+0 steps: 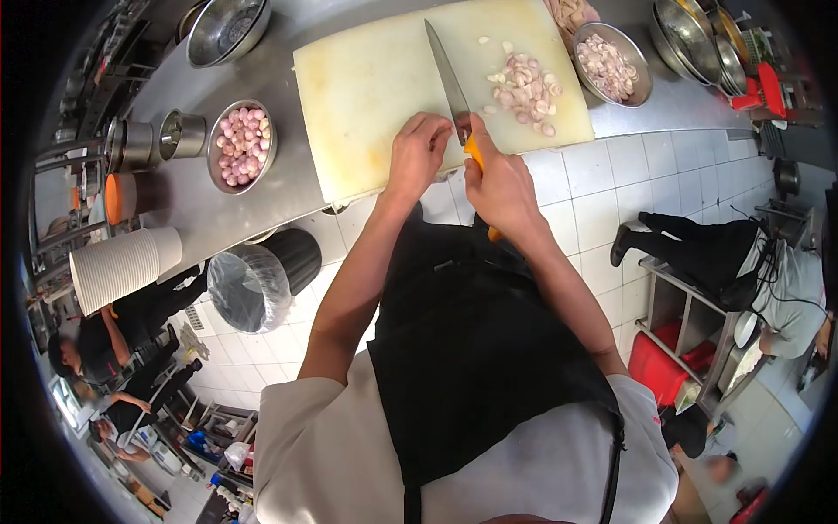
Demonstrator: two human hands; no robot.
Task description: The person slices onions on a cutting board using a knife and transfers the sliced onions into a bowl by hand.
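Note:
My right hand (502, 185) grips the orange handle of a kitchen knife (447, 74), whose long blade points away from me over a white cutting board (367, 87). Just left of the blade is my left hand (419, 153), its fingers curled and pressed together at the board's near edge; whatever they may hold is hidden. To the right of the knife lies a loose pile of sliced shallots (528, 87). A metal bowl (212, 166) of whole peeled shallots (244, 144) stands left of the board. Another bowl (642, 83) at the right contains sliced shallots (604, 65).
Left on the steel counter (188, 214) are a metal bowl (229, 33), a small metal pot (182, 134) and stacked paper cups (122, 262). A crumpled cloth (572, 16) and stacked bowls (690, 39) sit right. Below is a lined bin (249, 293). Other people stand on both sides.

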